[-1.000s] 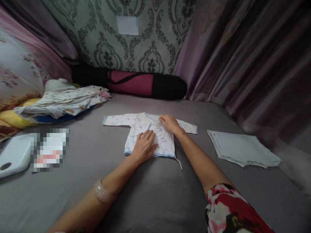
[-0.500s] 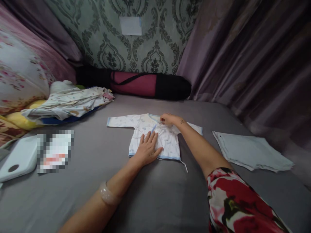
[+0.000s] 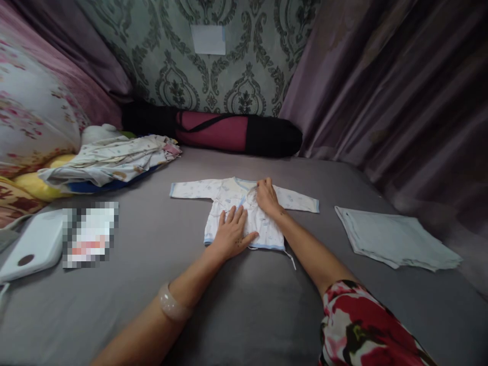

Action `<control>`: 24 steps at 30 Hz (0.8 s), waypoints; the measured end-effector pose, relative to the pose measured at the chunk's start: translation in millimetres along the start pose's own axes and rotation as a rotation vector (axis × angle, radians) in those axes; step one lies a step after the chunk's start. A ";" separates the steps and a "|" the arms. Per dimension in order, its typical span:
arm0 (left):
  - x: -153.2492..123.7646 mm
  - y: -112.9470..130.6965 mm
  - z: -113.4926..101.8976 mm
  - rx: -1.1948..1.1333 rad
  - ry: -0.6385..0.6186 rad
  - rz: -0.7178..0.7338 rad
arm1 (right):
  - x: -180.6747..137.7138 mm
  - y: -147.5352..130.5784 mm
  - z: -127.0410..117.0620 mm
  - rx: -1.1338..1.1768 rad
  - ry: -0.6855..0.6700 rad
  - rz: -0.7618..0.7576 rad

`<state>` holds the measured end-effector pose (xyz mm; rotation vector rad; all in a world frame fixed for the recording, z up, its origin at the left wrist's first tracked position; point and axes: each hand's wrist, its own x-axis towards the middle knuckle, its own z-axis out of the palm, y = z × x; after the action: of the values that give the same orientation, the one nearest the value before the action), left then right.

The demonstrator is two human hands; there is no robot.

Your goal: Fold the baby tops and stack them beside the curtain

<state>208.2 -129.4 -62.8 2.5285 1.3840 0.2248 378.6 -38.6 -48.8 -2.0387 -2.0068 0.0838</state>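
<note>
A small white baby shirt (image 3: 263, 231) with blue trim and a faint print lies spread out, its sleeves stretched to both sides. My left hand (image 3: 232, 234) rests flat on its lower front, fingers spread. At the neckline near the right shoulder, my right hand (image 3: 268, 197) has its fingers bent together on the fabric, which is gathered beside them. Its fingertips are partly hidden. A white tie string (image 3: 290, 258) hangs from the shirt's lower right corner.
The shirt lies on a grey sheet (image 3: 133, 244). To the right is a folded pale cloth (image 3: 396, 236). Crumpled printed cloth (image 3: 114, 157), a white device (image 3: 34, 246) and a blurred-out item (image 3: 91, 234) lie left. A black and maroon long bag (image 3: 213, 131) lies along the wall.
My right hand has turned and shifted slightly along the neckline, uncovering more of the right sleeve. My left hand stays flat on the shirt. The view has shifted slightly.
</note>
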 end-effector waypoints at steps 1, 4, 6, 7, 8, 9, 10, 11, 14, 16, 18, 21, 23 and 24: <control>-0.2 -1.4 -1.3 -0.007 0.000 -0.007 | -4.9 -0.1 -1.4 0.006 -0.050 -0.029; -1.0 -6.5 -6.5 -0.026 -0.022 -0.024 | -22.5 -0.2 0.2 0.014 -0.186 -0.121; -1.4 -10.5 -10.6 -0.038 -0.061 -0.030 | -33.8 -0.3 5.6 -0.006 -0.195 -0.126; -1.4 -12.6 -12.6 -0.042 -0.085 -0.033 | -38.2 -0.4 8.5 -0.019 -0.183 -0.119; -1.4 -14.7 -14.3 -0.044 -0.105 -0.034 | -41.5 -0.5 10.9 -0.029 -0.168 -0.112; -1.3 -16.6 -15.6 -0.046 -0.122 -0.034 | -43.9 -0.7 12.5 -0.033 -0.155 -0.111; -1.1 -18.4 -16.5 -0.048 -0.134 -0.034 | -45.3 -1.1 13.2 -0.032 -0.144 -0.113; -0.9 -20.1 -17.1 -0.052 -0.143 -0.033 | -46.3 -1.8 13.2 -0.027 -0.132 -0.119; -0.7 -24.3 -17.6 -0.078 -0.155 -0.032 | -49.7 -6.1 10.2 -0.008 -0.090 -0.120; -1.1 -27.2 -17.9 -0.098 -0.162 -0.032 | -55.4 -10.6 8.0 -0.020 -0.090 -0.061; -1.8 -30.4 -18.7 -0.111 -0.167 -0.024 | -65.0 -15.6 6.2 -0.038 -0.132 0.009; -3.0 -34.3 -21.7 -0.109 -0.179 0.002 | -87.0 -23.0 2.8 -0.042 -0.196 0.045; -3.9 -35.5 -24.6 -0.099 -0.189 0.010 | -106.4 -28.7 -0.9 -0.033 -0.214 0.023; -4.5 -35.8 -26.4 -0.095 -0.193 0.009 | -117.3 -31.9 -3.2 -0.026 -0.220 0.008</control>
<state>170.3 -110.9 -48.0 2.4081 1.2579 0.0456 344.4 -155.0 -56.1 -2.1353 -2.1375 0.2975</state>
